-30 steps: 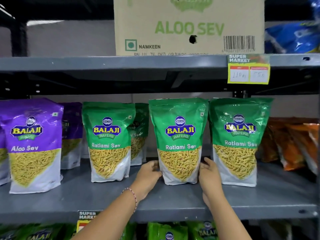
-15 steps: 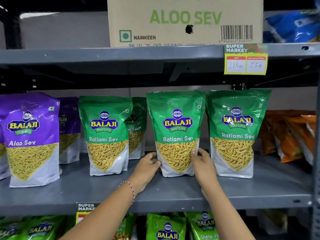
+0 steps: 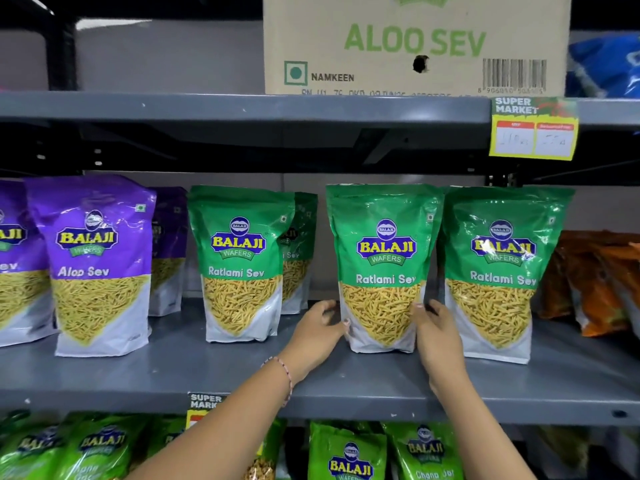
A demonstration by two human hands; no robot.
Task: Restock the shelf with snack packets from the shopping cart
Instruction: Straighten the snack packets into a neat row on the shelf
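Note:
A green Ratlami Sev packet (image 3: pixel 382 265) stands upright on the grey middle shelf (image 3: pixel 207 372). My left hand (image 3: pixel 320 332) holds its lower left edge and my right hand (image 3: pixel 438 336) holds its lower right edge. Beside it on the right stands another green Ratlami Sev packet (image 3: pixel 498 271), almost touching. A third green packet (image 3: pixel 240 265) stands to the left with a gap between, and one more sits behind it. The shopping cart is out of view.
Purple Aloo Sev packets (image 3: pixel 97 265) fill the shelf's left end and orange packets (image 3: pixel 595 282) lie at the right. A cardboard Aloo Sev carton (image 3: pixel 415 43) sits on the upper shelf above a yellow price tag (image 3: pixel 533 133). Green packets (image 3: pixel 349 452) line the lower shelf.
Both hands stayed on the middle green packet's lower sides; my right hand's fingers slid slightly up its edge. The view shifted slightly, and the packet now stands closer to the right-hand one.

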